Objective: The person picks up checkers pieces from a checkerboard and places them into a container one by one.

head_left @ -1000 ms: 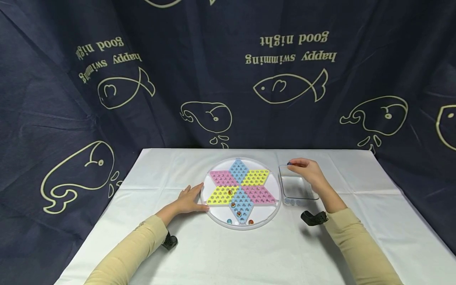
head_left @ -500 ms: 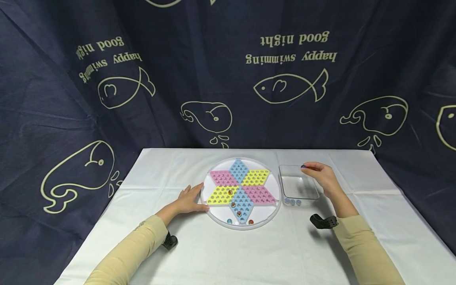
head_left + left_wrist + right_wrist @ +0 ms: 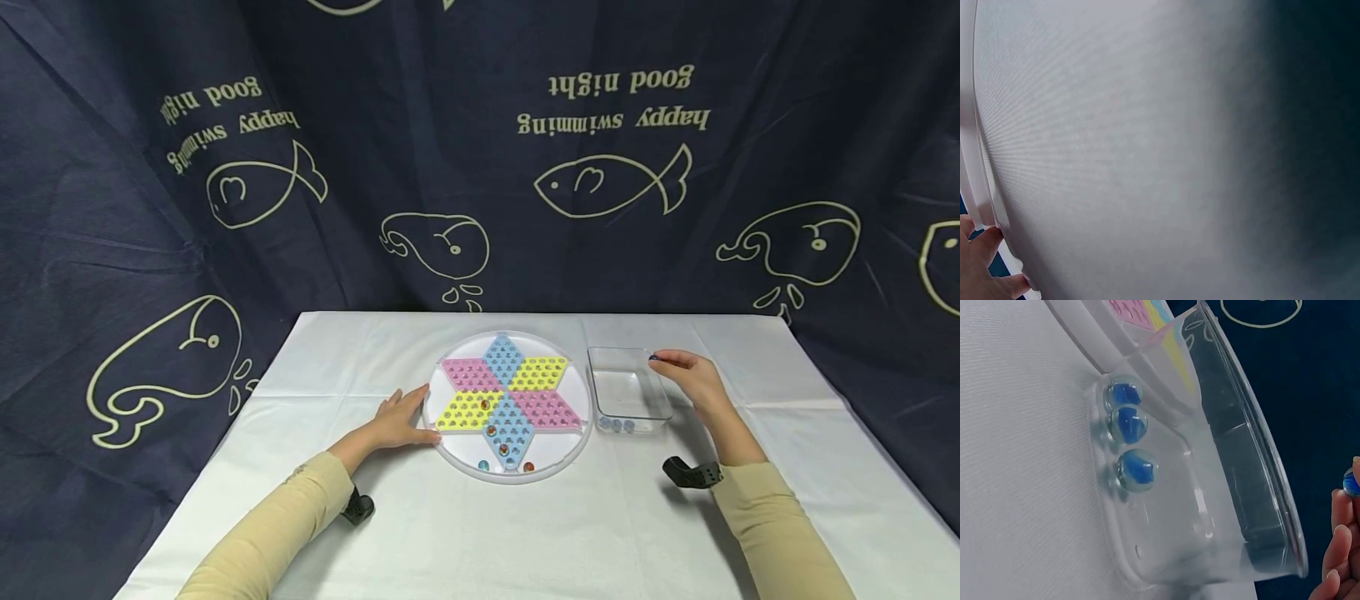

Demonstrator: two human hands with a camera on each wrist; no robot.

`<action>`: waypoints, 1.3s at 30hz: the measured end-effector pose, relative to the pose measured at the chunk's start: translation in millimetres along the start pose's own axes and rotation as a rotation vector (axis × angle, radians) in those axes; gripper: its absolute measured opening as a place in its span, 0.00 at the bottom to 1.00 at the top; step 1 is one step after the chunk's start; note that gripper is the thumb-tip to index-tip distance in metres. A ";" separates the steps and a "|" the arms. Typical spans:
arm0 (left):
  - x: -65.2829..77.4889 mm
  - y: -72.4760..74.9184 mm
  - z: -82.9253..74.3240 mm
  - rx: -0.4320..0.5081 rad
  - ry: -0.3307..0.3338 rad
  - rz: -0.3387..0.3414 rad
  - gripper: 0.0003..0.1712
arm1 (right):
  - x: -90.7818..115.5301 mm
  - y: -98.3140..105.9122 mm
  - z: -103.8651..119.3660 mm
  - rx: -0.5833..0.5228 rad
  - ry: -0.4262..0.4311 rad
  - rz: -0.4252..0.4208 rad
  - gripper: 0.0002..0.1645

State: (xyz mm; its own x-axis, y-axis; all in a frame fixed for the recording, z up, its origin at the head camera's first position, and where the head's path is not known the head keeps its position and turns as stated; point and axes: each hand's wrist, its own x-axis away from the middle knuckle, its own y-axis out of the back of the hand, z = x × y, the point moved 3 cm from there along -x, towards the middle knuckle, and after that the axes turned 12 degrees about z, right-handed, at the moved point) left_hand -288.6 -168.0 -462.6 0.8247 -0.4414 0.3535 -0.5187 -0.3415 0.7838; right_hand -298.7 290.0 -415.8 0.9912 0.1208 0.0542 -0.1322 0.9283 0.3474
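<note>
A clear plastic box (image 3: 633, 417) stands right of a round Chinese checkers board (image 3: 452, 353). My right hand (image 3: 693, 382) is at the box's far right corner, pinching a blue-swirled marble (image 3: 1351, 483) between thumb and fingertips above rim height. Three clear marbles with blue swirls (image 3: 1136, 470) lie along one side of the box floor, seen best in the right wrist view. My left hand (image 3: 392, 423) rests with spread fingers against the board's left rim; the left wrist view shows its fingertips (image 3: 1016, 284) touching that rim.
Three orange-patterned marbles (image 3: 491, 431) sit in holes on the board's yellow and blue areas. A light blue marble (image 3: 483, 466) and an orange one (image 3: 528, 467) lie in its near trough. White cloth (image 3: 570, 542) covers the table; a dark printed curtain (image 3: 450, 125) hangs behind.
My right hand has moved right and slightly nearer, from the box's far left corner to its right side, still pinching the marble. The left hand and board have stayed put.
</note>
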 end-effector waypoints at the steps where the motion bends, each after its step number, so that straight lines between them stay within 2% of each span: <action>1: -0.2 -0.1 0.3 0.000 -0.001 0.000 0.57 | 0.4 0.4 -0.7 -0.003 0.000 -0.002 0.15; 3: -0.3 -0.1 0.4 -0.001 0.002 0.005 0.57 | 0.8 1.3 -2.8 -0.011 0.001 -0.004 0.12; 7: -0.4 0.0 -0.2 0.000 0.005 0.002 0.57 | -0.6 1.9 -9.5 -0.028 0.007 0.010 0.13; 10: -0.2 -0.3 -0.6 -0.002 0.007 0.001 0.56 | -6.4 4.0 -21.5 -0.090 0.003 -0.008 0.12; 15: 0.8 -0.9 -0.9 0.000 0.008 0.007 0.57 | -5.9 5.1 -21.8 -0.081 0.021 -0.010 0.08; 17: 1.1 -0.8 -1.1 -0.001 0.006 0.004 0.57 | -2.1 4.2 -15.0 -0.044 0.023 -0.002 0.11; 23: -0.2 -0.4 -0.4 0.002 0.010 -0.001 0.57 | 0.8 3.2 -8.2 -0.026 -0.017 -0.005 0.24; 29: 0.0 0.4 -0.8 0.005 0.001 -0.010 0.57 | 1.8 -3.8 0.5 -0.011 -0.011 0.029 0.26; 36: 1.5 1.0 -2.6 0.008 0.004 -0.004 0.57 | 1.8 -20.0 15.0 0.002 0.009 0.064 0.35; 39: 1.4 0.9 -2.4 -0.001 0.003 -0.006 0.57 | -1.7 -28.1 17.5 0.005 0.015 0.083 0.36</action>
State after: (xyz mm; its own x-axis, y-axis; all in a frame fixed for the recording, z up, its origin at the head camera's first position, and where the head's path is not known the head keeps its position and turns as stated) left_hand -287.3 -166.9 -460.1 0.8287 -0.4368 0.3499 -0.5132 -0.3437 0.7864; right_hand -296.7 257.5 -409.3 0.9767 0.2029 0.0695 -0.2144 0.9130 0.3471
